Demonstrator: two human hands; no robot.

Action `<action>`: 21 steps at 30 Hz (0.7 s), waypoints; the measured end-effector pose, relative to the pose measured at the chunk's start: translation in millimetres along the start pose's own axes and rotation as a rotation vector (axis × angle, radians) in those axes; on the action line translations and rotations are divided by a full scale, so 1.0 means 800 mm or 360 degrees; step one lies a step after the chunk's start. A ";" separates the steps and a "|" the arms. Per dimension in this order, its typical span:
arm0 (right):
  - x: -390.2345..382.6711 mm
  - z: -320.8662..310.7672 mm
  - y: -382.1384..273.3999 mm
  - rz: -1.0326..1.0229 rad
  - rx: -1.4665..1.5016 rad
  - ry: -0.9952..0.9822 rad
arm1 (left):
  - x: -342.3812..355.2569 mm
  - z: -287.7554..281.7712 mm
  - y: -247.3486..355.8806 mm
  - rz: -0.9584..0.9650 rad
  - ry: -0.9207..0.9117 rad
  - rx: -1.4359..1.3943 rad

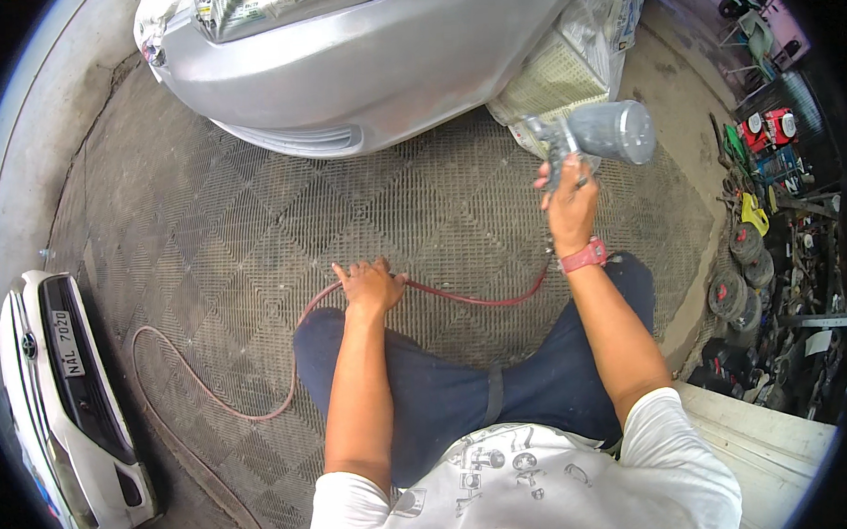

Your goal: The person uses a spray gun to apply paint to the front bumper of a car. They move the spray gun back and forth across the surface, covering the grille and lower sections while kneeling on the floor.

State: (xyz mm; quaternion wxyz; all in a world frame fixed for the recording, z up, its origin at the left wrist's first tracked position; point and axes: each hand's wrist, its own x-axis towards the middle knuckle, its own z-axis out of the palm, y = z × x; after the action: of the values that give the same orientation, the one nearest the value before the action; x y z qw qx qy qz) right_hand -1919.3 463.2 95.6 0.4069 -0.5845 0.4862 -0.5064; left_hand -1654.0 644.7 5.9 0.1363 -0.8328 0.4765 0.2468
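On the grated floor, head view: a person crouches before a silver car bumper (340,79), knees in dark blue trousers.
Right hand: right hand (570,206) is raised and wrapped tight round the grip of a spray gun (593,136); a red wristband sits just below it.
Cup: the grey metal cup (616,131) on the spray gun is closed by a lid, so its contents cannot be seen.
Left hand: left hand (372,286) rests on the left knee, fingers curled down on the red air hose (259,404).
Hose: it runs from under the right hand, across the knees, and loops over the floor grating (252,225).
Left edge: a white bumper (61,413) lies on the ground.
Masking: plastic sheeting (566,69) covers the car's side beside the spray gun.
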 end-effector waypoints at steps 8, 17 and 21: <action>-0.079 0.091 -0.009 -0.0425 0.0150 -0.0591 | 0.007 0.008 -0.001 -0.0042 -0.0038 0.0026; -0.077 0.092 0.016 -0.0183 0.0219 -0.0567 | -0.001 -0.005 0.002 -0.0086 -0.0168 0.0094; -0.045 0.053 0.031 -0.0015 0.0250 -0.0243 | -0.004 -0.002 0.000 -0.0074 -0.0101 0.0108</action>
State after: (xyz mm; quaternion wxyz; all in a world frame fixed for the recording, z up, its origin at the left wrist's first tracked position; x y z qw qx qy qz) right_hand -1881.6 492.6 57.6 0.4847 -0.5900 0.4099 -0.4989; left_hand -1654.8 645.9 9.1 0.1853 -0.8301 0.4607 0.2536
